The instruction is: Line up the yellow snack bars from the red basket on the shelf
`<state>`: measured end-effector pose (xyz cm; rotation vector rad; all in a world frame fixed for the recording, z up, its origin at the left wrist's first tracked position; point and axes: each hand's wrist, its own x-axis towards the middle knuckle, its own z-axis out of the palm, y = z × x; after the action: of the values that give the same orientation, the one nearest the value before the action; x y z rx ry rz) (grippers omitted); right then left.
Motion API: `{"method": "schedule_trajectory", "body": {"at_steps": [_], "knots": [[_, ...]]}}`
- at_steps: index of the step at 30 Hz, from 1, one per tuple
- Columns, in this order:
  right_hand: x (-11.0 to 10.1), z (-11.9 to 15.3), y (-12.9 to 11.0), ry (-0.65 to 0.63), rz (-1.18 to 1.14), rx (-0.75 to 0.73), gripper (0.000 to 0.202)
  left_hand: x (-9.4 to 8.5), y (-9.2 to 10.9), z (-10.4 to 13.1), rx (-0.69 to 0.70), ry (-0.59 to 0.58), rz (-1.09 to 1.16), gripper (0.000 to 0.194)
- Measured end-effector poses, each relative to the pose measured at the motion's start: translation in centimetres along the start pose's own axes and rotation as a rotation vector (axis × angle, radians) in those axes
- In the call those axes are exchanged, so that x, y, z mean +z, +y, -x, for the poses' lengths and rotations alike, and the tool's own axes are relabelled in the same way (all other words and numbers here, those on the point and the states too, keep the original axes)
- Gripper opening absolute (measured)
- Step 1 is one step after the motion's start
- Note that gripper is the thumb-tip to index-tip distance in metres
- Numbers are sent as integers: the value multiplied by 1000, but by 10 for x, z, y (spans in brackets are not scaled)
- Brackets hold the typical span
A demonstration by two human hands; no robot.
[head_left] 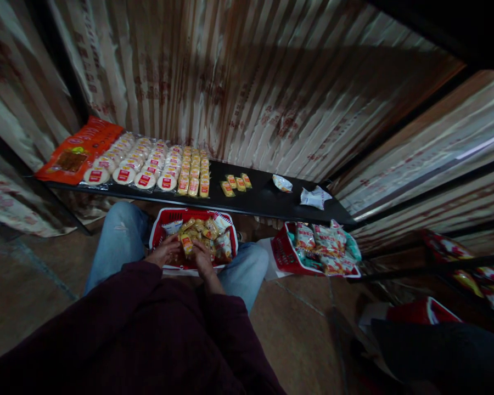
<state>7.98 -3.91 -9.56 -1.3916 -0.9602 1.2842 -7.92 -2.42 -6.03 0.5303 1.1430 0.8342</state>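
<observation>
Knees [125, 227] in pale jeans flank a red basket [152, 236] with a white rim, and both hands are down inside it. The left hand [165, 251] has its fingers curled in from one side, the right hand [203, 260] from the other, and their fingertips close on one yellow pack [186, 244] between them, label up, above the heap. How firmly they grip, I cannot tell; the undersides of the hands are hidden. More small packs [199, 224] lie jumbled below, with white packs [223, 246] towards the sides.

For clean handling, I'd pinch the wrapper lightly by its edges, since what is inside may crush or crumble, and ease each pack off the top rather than dig. Keeping the label up and the long sides square should save fussing later. Loose film could snag a neighbour, so a small shake free seems wise.

Beside the right knee, a second basket [286, 255] holds bigger snack bags [328, 239]. Beyond the knees runs a black shelf [261, 198]: an orange bag [80, 151] at the left end, then round packs [124, 174] and yellow rows [193, 186], four loose yellow packs [227, 188], and two white bags [314, 197] further right. Curtain [230, 82] hangs behind.
</observation>
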Motion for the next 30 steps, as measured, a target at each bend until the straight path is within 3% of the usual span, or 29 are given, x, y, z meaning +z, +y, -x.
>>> {"method": "schedule_trajectory", "body": {"at_steps": [6,14,17,20,30], "knots": [[0,3,-6,-41,-16,82,26,2,-1,-1,35,20,65,66],[4,6,-11,-37,-101,122,31,1,1,-7,10,149,192,25],[6,6,-9,-34,-253,154,38,-2,1,-9,25,182,234,18],[8,5,-7,-20,-398,172,45,-1,1,-7,20,152,246,17],[5,2,-14,54,-469,141,40,3,1,2,-64,29,128,18]]}}
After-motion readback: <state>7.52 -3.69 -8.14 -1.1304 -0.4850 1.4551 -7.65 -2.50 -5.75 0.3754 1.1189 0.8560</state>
